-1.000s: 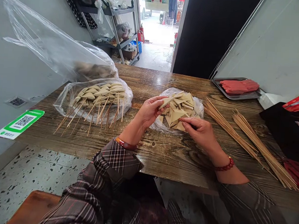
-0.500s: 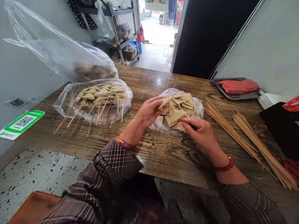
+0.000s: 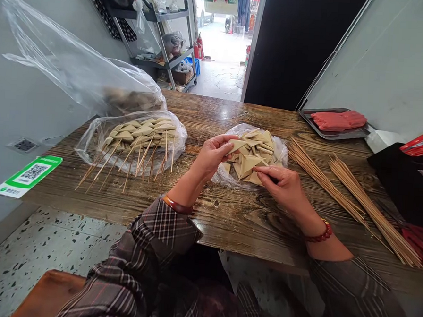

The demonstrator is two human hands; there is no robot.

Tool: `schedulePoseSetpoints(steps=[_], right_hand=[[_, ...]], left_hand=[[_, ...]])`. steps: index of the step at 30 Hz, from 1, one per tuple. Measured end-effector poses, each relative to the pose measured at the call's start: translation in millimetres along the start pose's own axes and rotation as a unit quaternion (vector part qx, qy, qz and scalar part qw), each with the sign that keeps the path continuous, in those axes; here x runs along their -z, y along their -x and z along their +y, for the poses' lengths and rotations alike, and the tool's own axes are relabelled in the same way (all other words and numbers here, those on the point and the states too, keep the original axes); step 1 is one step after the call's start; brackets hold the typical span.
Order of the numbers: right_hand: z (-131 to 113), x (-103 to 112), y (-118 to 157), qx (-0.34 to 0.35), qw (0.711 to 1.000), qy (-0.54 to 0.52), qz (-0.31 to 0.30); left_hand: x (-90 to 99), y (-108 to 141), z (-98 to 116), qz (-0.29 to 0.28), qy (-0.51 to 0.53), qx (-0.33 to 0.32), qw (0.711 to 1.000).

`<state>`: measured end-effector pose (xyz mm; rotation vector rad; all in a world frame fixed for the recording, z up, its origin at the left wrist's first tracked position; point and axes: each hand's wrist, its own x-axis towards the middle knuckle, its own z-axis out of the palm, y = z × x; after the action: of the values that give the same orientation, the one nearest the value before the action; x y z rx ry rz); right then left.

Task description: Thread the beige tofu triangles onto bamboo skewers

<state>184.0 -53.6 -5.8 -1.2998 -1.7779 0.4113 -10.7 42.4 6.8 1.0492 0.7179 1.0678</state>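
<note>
My left hand (image 3: 213,155) pinches a beige folded triangle of tofu sheet (image 3: 237,144) between thumb and fingers. More tofu sheet triangles (image 3: 251,164) lie piled on a clear plastic bag (image 3: 243,129), just beyond and below my hands. At the pile's right front, my right hand (image 3: 283,182) is closed, thumb and index finger pressed together. Whatever it may hold is too small or hidden to make out. To the left, tofu triangles on wooden skewers (image 3: 146,149) are stacked inside an open clear bag (image 3: 92,135).
Two bundles of bare skewers (image 3: 327,181) lie at the right. Behind them stands a dark tray (image 3: 316,124) with pink packages (image 3: 338,120). A black box (image 3: 394,180) is at the right edge, a green QR card (image 3: 29,175) at the left. Beyond the table stands a shelf cart (image 3: 172,18).
The triangle in my left hand has tilted from slanting upward to nearly level, as that hand turned slightly. My right hand stays almost in place.
</note>
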Motion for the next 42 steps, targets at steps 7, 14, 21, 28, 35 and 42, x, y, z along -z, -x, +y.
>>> schedulePoseSetpoints(steps=[7, 14, 21, 28, 35, 42], right_hand=[[0, -4, 1, -0.003, 1.0, 0.013, 0.014], [-2, -9, 2, -0.04, 0.998, -0.025, 0.036], [0, -12, 2, -0.045, 0.997, -0.028, 0.053], [-2, -13, 0, -0.043, 0.997, -0.034, 0.05], [-5, -14, 4, -0.038, 0.998, -0.036, 0.047], [-4, -14, 5, -0.034, 0.998, -0.022, 0.045]], left_hand=[[-3.2, 2, -3, -0.01, -0.053, -0.025, 0.998], [-7.9, 4, -6, -0.021, -0.061, -0.029, 0.998], [-7.0, 4, -9, -0.042, -0.059, -0.034, 0.997], [-4.9, 3, -12, -0.046, -0.061, -0.038, 0.996], [-10.5, 7, -14, -0.051, 0.071, 0.031, 0.996], [-21.1, 15, -11, -0.097, 0.108, 0.041, 0.989]])
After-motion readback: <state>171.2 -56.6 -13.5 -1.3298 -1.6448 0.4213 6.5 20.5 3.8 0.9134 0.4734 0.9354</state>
